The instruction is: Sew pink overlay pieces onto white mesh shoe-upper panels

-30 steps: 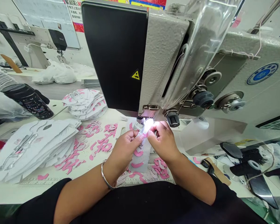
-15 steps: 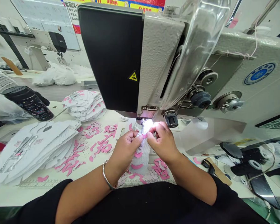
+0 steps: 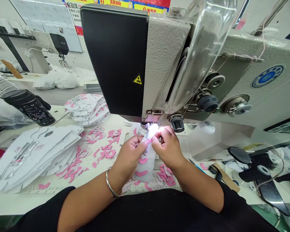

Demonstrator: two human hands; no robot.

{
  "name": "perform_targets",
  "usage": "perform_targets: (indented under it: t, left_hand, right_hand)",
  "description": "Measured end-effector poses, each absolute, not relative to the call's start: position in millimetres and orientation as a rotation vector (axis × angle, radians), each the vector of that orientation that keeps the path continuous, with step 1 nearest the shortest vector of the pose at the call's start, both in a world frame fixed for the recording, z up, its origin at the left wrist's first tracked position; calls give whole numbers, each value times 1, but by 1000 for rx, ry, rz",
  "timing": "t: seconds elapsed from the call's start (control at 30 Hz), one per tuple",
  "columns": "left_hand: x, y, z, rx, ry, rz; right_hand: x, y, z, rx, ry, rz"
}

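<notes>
While fabric (image 3: pixel 145 168) lies low-centre, left hand (image 3: pixel 129 150) and right hand (image 3: pixel 169 146) look pinched closed on a pink piece (image 3: pixel 149 140), mid-frame. I'd keep it flat, both clear of the machine (image 3: pixel 168 61) just beyond.

Two hands (image 3: pixel 129 149) (image 3: pixel 170 148), two sewing machines (image 3: pixel 116 61) (image 3: pixel 36 48), one bottle (image 3: pixel 30 106).

Fabric (image 3: pixel 147 167) is partly hidden by the left hand (image 3: pixel 130 154); the sewing machine (image 3: pixel 165 64) is cut off at right.
</notes>
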State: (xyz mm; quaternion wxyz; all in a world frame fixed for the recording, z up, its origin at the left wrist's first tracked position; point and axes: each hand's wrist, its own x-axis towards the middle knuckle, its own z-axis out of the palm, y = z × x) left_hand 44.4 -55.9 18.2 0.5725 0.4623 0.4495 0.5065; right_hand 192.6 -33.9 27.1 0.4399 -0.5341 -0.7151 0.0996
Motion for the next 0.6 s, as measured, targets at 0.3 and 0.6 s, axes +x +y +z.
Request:
perform_targets:
  t: [0.3, 0.6]
  left_hand:
    - [43, -52, 23, 1029, 1016, 1174]
    - [24, -21, 47, 1206, 1092, 959]
  right_hand:
    - [199, -32, 19, -1214, -1844, 167]
    - [230, -21, 16, -676, -2253, -309]
